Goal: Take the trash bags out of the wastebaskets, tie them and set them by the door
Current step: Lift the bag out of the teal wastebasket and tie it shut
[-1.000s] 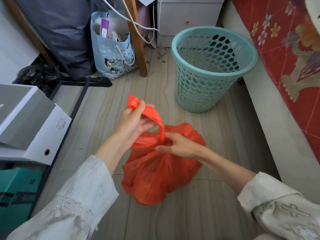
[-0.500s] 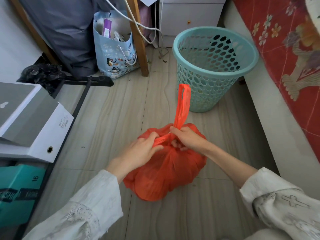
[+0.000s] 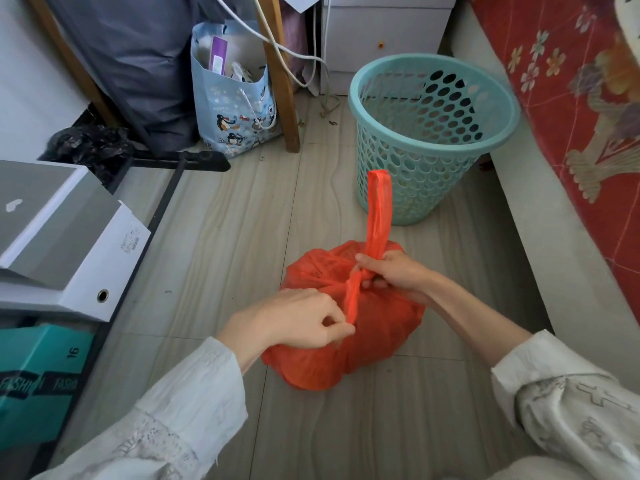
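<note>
A full orange trash bag sits on the grey wooden floor in front of me. Its two handle strips cross on top. My left hand pinches the near strip at the bag's front edge. My right hand grips the base of the far strip, whose loop stands upright. Behind the bag stands a teal perforated wastebasket with no bag in it.
The bed frame with a red flowered cover runs along the right. On the left are stacked boxes and a teal shoebox. A blue penguin-print shopping bag, a wooden leg and white drawers stand at the back.
My left hand brought its strip down from above the bag and now pulls it toward me. My right hand's strip went upright. The strips are now crossed on top.
</note>
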The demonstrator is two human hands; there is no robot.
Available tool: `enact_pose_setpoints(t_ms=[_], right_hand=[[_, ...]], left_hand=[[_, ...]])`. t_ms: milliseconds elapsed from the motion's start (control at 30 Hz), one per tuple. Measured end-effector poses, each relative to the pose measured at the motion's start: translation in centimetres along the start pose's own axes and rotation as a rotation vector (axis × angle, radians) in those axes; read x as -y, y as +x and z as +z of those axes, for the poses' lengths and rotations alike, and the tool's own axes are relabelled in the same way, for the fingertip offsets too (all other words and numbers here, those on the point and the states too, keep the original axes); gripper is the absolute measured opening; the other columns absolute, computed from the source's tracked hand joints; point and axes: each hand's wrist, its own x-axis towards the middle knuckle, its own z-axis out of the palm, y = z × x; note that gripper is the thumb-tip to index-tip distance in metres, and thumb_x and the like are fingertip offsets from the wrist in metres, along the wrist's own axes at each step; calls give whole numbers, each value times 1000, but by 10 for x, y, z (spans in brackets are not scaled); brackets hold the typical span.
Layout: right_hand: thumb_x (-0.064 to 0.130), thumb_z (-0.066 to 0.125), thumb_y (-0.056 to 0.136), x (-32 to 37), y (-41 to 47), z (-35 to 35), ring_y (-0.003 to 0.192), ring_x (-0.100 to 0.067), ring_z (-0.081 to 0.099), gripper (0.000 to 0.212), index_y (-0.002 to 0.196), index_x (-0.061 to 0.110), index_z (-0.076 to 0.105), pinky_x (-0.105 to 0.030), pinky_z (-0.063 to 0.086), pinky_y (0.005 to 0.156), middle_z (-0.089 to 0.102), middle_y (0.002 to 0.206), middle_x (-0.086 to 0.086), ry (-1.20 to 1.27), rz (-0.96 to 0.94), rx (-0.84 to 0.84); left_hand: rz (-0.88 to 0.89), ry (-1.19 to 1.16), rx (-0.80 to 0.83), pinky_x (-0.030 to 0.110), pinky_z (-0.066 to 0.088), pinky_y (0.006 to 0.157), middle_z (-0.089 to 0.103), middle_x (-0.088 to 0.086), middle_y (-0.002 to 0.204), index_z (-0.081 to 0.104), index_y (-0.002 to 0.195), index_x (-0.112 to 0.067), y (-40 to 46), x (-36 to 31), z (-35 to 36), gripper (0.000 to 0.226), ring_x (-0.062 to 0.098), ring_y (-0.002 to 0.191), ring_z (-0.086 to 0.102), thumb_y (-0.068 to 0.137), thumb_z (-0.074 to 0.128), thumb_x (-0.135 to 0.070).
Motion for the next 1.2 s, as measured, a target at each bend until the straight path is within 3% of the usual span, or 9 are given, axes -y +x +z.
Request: enact_pose_setpoints(t_ms=[67,133,233,300,533,667,767,1000,1200], right_hand=[[24,53,91,1,-2,-6,36,-3,37,25,77,5,62,-17,29,45,55,63,-8,12,19,53],[19,58,88,1,-4,-12,39,-3,39,19,80,2,61,-17,31,48,56,60,-3,-4,16,93],[6,60,84,1,-9,-13,44,-3,42,12,73,6,62,-13,34,45,56,52,6,2,-56,150],[1,60,83,1,-11,-12,48,-3,43,16,70,10,61,-12,35,46,55,52,10,3,-85,202],[-8,56,82,3,-22,-10,48,0,49,19,74,9,60,-10,41,51,54,62,-2,-40,-88,285],[-11,54,82,6,-27,-9,50,1,51,20,78,8,59,-9,43,55,53,66,-5,-53,-82,315],[-11,54,82,8,-29,-8,52,1,52,20,79,8,59,-9,44,57,54,68,-5,-62,-84,326],[-6,66,73,-2,-19,2,53,1,46,32,70,20,49,-14,38,56,49,65,1,-247,-229,59],[18,62,68,-16,-9,10,65,-9,53,22,81,23,45,-24,42,65,49,68,11,-420,-450,-207]], left_hand=[[-133,-74,45,40,50,77,64,2,79,58,64,-28,0,8,2,53,23,81,60,80,29,-70],[-193,-120,-126,39,49,78,61,2,79,55,66,-18,4,18,3,56,25,85,60,85,28,-64],[-113,-237,-444,36,46,86,61,0,91,60,83,-19,17,29,9,24,22,96,59,92,44,-34],[-93,-373,-521,34,44,91,65,1,99,65,92,-17,28,32,13,13,20,98,59,88,53,-17],[-28,-477,-575,30,44,86,70,-1,98,71,93,-19,51,30,32,17,12,89,56,77,66,-23],[51,-426,-539,10,38,75,63,-13,95,68,98,-22,54,27,34,24,-2,82,51,74,67,-26],[55,-407,-518,14,40,74,62,-14,95,64,97,-25,55,26,36,26,-5,80,51,72,64,-30],[7,-496,-584,3,32,63,51,-22,72,64,86,-17,53,26,40,12,-18,65,47,75,64,-17],[-24,-635,-608,17,38,64,56,-15,70,63,78,-18,57,24,39,5,-7,61,49,75,64,-15]])
